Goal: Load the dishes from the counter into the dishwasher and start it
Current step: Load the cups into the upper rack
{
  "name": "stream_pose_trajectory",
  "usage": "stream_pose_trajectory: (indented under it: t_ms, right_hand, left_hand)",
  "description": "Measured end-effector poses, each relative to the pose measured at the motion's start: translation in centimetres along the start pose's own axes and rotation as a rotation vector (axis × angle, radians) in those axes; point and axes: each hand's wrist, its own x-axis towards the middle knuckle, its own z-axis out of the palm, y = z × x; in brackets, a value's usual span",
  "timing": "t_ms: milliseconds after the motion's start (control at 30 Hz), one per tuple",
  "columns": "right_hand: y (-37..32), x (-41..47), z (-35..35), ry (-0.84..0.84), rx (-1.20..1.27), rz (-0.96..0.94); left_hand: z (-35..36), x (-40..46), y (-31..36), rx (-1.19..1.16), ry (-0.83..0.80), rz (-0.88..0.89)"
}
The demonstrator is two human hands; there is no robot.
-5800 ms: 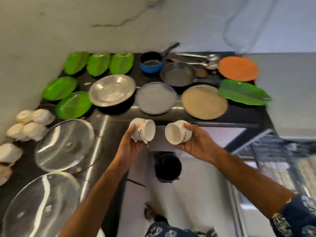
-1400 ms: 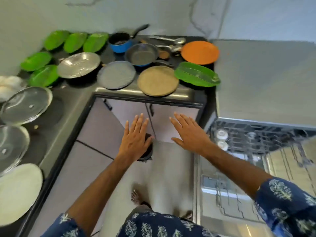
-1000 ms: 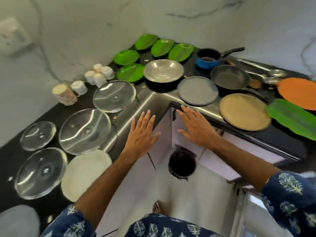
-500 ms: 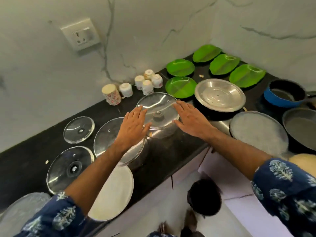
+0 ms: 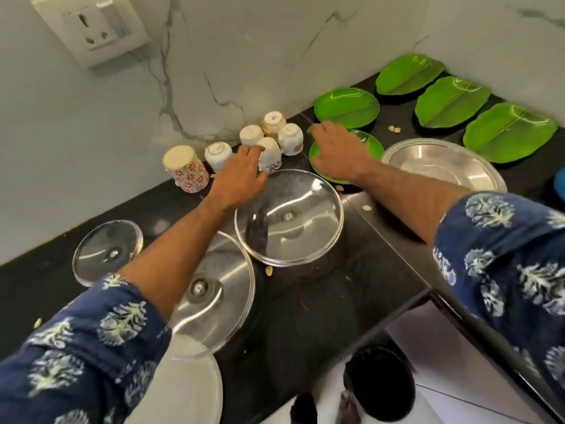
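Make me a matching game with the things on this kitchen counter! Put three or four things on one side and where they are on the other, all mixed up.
Things:
1. red-flowered cup
2. steel plate
3. wall socket
4. left hand

Places:
A. on the wall, top left
B. reaching to the cluster of upside-down white cups
C. upside down at the left end of the row of cups
D. right of the big glass lid, in front of the green leaf plates

Pairs: 1-C, 2-D, 3-A, 4-B
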Motion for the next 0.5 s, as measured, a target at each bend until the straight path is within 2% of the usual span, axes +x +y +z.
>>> stream_pose_trajectory:
  t_ms: [167,300,500]
  right_hand:
    - [0.6,5.5,2.5,-0.080,-0.079,-0.025]
    - [0.6,8.7,4.6,-0.116,-0.067,0.023]
    - [-0.2,11.7,7.0,-0.095,-0.030,0.119]
  left_hand:
    - [2.1,5.0,-2.0,0.106,-0.042,0.071]
    - [3.4,7.4,-3.0,0.110,-0.065,0.050]
    - [4.1,8.9,-3.6,0.086,0.003,0.078]
